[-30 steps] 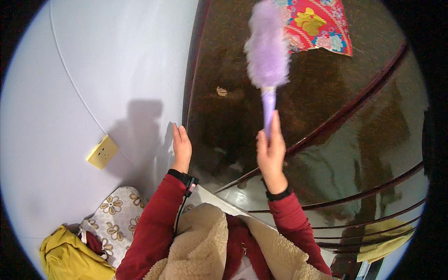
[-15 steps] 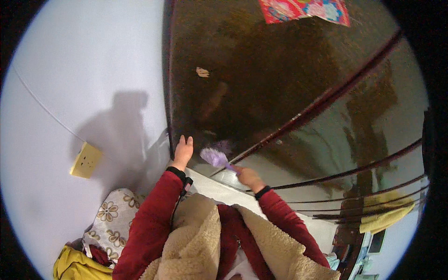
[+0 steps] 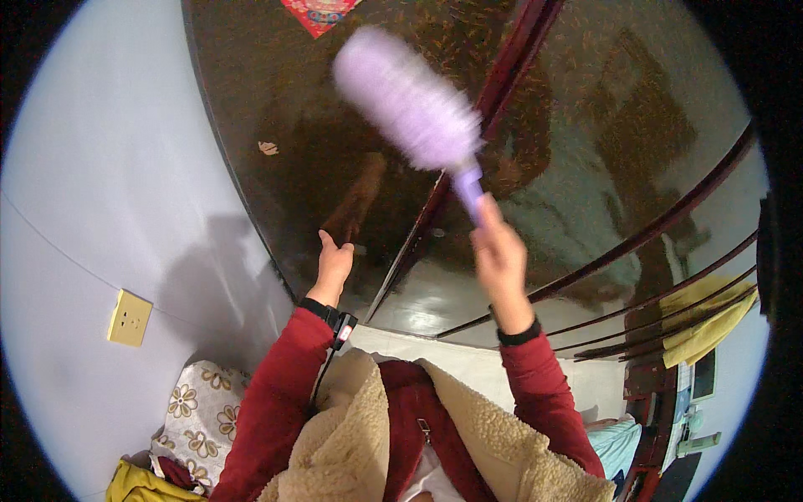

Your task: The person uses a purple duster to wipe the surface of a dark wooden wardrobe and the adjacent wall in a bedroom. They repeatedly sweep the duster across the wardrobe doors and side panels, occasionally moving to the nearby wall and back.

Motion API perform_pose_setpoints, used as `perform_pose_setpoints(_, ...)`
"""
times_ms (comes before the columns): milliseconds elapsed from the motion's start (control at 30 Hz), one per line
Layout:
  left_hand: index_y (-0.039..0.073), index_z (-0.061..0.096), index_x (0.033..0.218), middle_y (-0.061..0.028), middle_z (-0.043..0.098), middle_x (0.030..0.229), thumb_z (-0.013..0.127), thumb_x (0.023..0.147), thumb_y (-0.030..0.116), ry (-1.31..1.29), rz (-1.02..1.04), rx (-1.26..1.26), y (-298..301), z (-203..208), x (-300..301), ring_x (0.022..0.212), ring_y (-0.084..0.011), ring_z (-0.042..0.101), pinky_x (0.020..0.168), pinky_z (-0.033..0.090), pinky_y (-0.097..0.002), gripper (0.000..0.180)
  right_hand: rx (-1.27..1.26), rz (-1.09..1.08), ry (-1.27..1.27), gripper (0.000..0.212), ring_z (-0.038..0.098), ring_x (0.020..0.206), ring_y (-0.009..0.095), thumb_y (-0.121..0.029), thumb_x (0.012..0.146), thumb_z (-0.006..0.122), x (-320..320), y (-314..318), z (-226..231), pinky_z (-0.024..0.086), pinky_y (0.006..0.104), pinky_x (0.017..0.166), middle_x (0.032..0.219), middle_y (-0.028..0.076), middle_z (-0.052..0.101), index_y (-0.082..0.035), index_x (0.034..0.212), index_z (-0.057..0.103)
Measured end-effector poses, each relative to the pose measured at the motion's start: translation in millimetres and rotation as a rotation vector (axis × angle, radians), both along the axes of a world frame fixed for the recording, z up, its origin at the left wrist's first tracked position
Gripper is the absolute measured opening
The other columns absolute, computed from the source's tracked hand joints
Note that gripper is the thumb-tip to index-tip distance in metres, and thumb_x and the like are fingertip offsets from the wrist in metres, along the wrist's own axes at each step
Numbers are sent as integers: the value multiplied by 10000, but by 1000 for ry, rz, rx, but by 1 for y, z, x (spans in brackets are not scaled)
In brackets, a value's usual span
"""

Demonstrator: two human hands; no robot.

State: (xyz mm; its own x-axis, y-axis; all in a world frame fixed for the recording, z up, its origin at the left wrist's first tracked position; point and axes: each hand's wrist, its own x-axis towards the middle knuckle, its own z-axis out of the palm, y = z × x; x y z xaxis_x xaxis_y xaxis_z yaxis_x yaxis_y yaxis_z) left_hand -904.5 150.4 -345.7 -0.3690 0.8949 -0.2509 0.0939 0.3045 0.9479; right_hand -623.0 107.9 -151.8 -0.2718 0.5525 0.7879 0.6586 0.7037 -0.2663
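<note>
A fluffy light-purple duster (image 3: 406,96) is raised in front of the dark glossy wooden door panels (image 3: 309,92), its head tilted up and to the left. My right hand (image 3: 500,255) is wrapped round its purple handle. The duster's head is blurred by motion; whether it touches the panel I cannot tell. Lower and to the left, my left hand (image 3: 335,266) is held close to the panel with nothing in it, thumb and fingers apart. The panel mirrors part of an arm above that hand.
A pale wall with a yellowish socket (image 3: 130,318) stands at left. Below it are a flower-patterned cloth (image 3: 201,410) and yellow fabric (image 3: 146,484). A red decoration (image 3: 318,12) is stuck on the panel. A yellow towel (image 3: 711,318) hangs at far right.
My right hand has risen and moved right, swinging the duster from low near the panels' bottom to high up. My left hand stays near the panel. The view has turned rightward.
</note>
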Motion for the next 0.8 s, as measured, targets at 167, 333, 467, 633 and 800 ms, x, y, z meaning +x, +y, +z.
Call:
perform_pose_setpoints(167,-119,146,1583,-357,536,1418,593,906,164,-20,-8,-16,-20,2,1,1340,-399,537,1096,415,-385,859,-801,-45,-630,592,688,780,356,-111,939,567,6,-23,-139,545,492,667,859,167,706,-296,1499,529)
perform_pose_setpoints(333,-144,194,1561,-362,432,1513,598,898,117,119,61,-33,-40,19,12,1425,-420,438,1180,343,-394,819,-826,-61,-922,470,692,735,375,-190,946,570,44,-24,-161,542,520,631,815,163,709,-292,1403,611)
perform_pose_setpoints(467,-99,205,1577,-320,251,1632,607,920,114,236,109,203,-27,52,22,1539,-407,234,1263,200,-406,799,-476,15,-467,486,658,726,363,-163,923,647,80,-22,-53,536,479,663,784,160,675,-271,1396,636)
perform_pose_setpoints(633,-2,150,1622,-288,152,1674,633,944,102,359,91,558,-26,114,63,1563,-403,164,1263,188,-434,839,-95,33,196,494,652,1233,238,-3,951,635,117,-25,101,497,373,1041,1481,110,594,-81,1437,603)
perform_pose_setpoints(800,39,135,1637,-281,130,1682,634,945,82,282,1,619,-40,151,109,1562,-402,177,1246,233,-428,854,-1,14,679,521,488,756,28,-37,1014,602,139,-26,148,402,185,655,971,-40,601,-113,1523,521)
